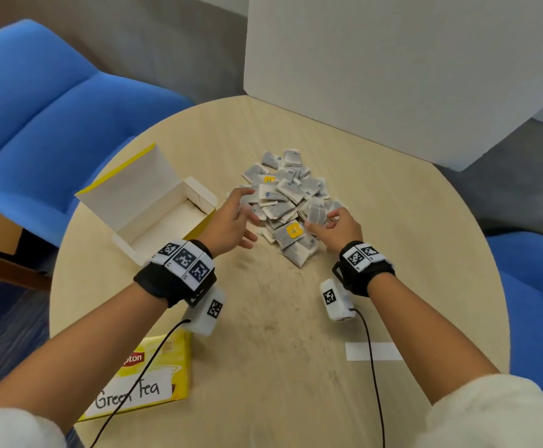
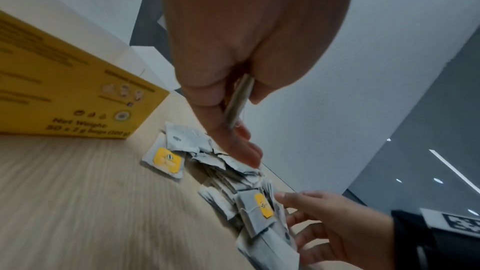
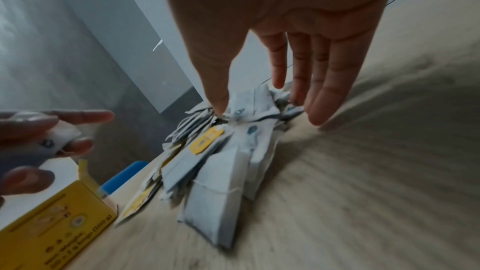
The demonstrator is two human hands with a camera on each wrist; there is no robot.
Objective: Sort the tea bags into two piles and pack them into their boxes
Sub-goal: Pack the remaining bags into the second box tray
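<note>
Lipton box (image 1: 140, 379) labelled "Green Tea"; left fingers (image 2: 207, 93) pinch a tea bag (image 2: 237, 102) (right fingers (image 3: 319, 81) spread).

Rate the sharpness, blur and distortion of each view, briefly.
Head view: mostly sharp, evenly lit, the round table bowed by the wide lens, the left hand slightly smeared. Left wrist view: palm looms large and soft, print on the yellow box blurred. Right wrist view: heaviest motion blur, table grain streaked, tea bag pile soft at its edges.
</note>
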